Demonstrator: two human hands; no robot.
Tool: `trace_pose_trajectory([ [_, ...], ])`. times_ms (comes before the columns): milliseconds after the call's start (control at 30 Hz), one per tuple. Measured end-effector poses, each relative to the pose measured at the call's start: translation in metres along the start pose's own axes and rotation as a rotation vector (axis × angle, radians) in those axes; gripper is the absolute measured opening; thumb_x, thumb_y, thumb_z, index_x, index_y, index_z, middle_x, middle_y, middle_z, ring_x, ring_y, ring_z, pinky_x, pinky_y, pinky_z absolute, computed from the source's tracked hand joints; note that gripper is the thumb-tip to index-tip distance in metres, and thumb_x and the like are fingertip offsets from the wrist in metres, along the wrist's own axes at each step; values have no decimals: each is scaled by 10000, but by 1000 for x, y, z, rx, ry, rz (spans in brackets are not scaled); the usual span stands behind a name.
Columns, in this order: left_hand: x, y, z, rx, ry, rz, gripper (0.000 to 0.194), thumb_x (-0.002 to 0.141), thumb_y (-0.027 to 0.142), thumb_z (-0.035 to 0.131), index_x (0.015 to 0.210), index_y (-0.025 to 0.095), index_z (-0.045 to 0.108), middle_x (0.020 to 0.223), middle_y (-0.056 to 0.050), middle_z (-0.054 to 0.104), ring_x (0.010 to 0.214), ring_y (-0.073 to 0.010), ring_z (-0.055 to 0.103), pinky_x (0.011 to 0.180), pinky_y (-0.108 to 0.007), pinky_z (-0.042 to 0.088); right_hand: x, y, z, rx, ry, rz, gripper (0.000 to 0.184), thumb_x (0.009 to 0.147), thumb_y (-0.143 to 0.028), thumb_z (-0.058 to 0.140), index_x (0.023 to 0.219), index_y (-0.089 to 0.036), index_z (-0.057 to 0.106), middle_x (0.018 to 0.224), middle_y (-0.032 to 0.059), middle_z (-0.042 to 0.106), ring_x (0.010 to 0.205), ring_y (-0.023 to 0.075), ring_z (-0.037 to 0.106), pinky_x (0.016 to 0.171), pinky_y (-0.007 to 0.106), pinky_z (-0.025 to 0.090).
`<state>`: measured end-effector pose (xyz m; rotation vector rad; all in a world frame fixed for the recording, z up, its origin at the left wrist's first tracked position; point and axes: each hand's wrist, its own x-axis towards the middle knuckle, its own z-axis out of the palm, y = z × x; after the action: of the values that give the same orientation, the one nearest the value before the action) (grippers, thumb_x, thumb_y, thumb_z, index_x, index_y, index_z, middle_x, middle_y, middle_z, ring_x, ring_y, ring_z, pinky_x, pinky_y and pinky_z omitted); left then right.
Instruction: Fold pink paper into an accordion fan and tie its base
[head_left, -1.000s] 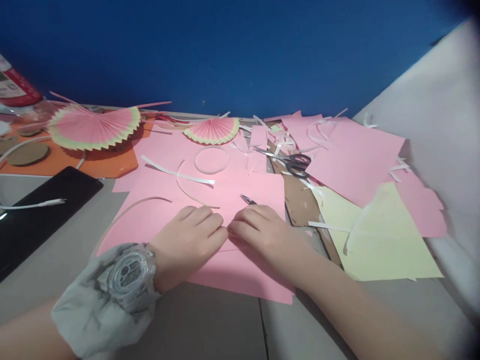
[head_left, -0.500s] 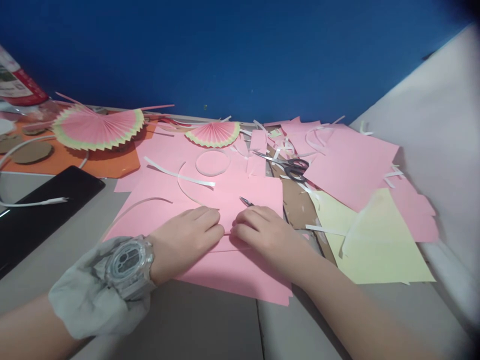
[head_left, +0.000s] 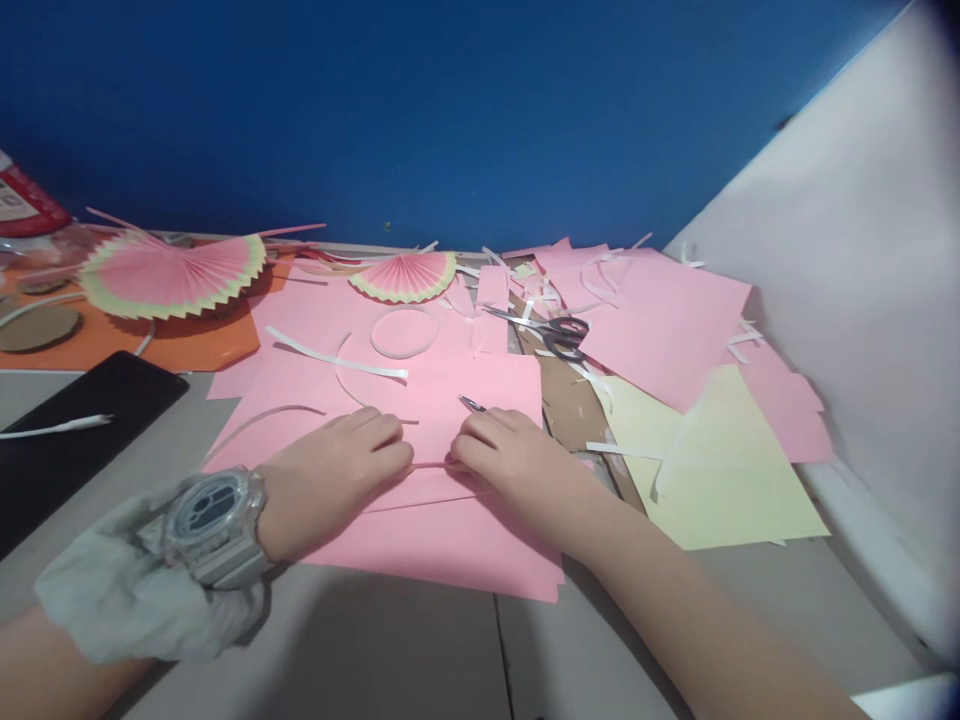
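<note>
A narrow fold runs along a sheet of pink paper [head_left: 431,490] in front of me. Curled fingers of my left hand [head_left: 345,480] close on the fold's left part. On its right part, my right hand [head_left: 517,465] is closed in the same way, with the crease visible between both hands. The fingers hide where they grip. The tip of a pen [head_left: 470,404] pokes out beyond my right hand, its body mostly covered. A white paper strip [head_left: 337,360] and thin curled strips lie just past my left hand.
Two pleated pink-and-yellow paper fans [head_left: 176,275] rest near the blue wall. Scissors [head_left: 559,330] lie on cardboard at right, beside pink sheets [head_left: 667,320] and yellow paper [head_left: 735,490]. A black phone-like slab [head_left: 90,430] with a white cable is at left.
My left hand has slid left along the fold, so the gap between my hands is wider and more crease shows. The view has shifted slightly.
</note>
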<state>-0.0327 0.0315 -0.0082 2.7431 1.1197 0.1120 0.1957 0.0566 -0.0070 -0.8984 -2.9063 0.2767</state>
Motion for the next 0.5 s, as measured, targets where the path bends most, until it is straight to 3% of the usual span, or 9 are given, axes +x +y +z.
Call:
trace_pose_trajectory([
  [300, -7, -9, -8, -29, -31, 32, 189, 873, 54, 437, 823, 159, 586, 885, -54, 540, 774, -172, 476, 661, -301, 389, -2, 0, -3, 10, -7, -3, 73, 882, -100, 515, 873, -168, 542, 899, 43, 539, 839, 176, 453, 758, 310, 383],
  [500, -7, -16, -9, 14, -24, 29, 204, 903, 139, 429, 799, 185, 599, 809, -39, 537, 715, -181, 461, 618, -311, 349, -2, 1, -3, 21, 32, 36, 122, 931, -180, 456, 855, -148, 546, 879, 57, 566, 820, 185, 475, 748, 327, 401],
])
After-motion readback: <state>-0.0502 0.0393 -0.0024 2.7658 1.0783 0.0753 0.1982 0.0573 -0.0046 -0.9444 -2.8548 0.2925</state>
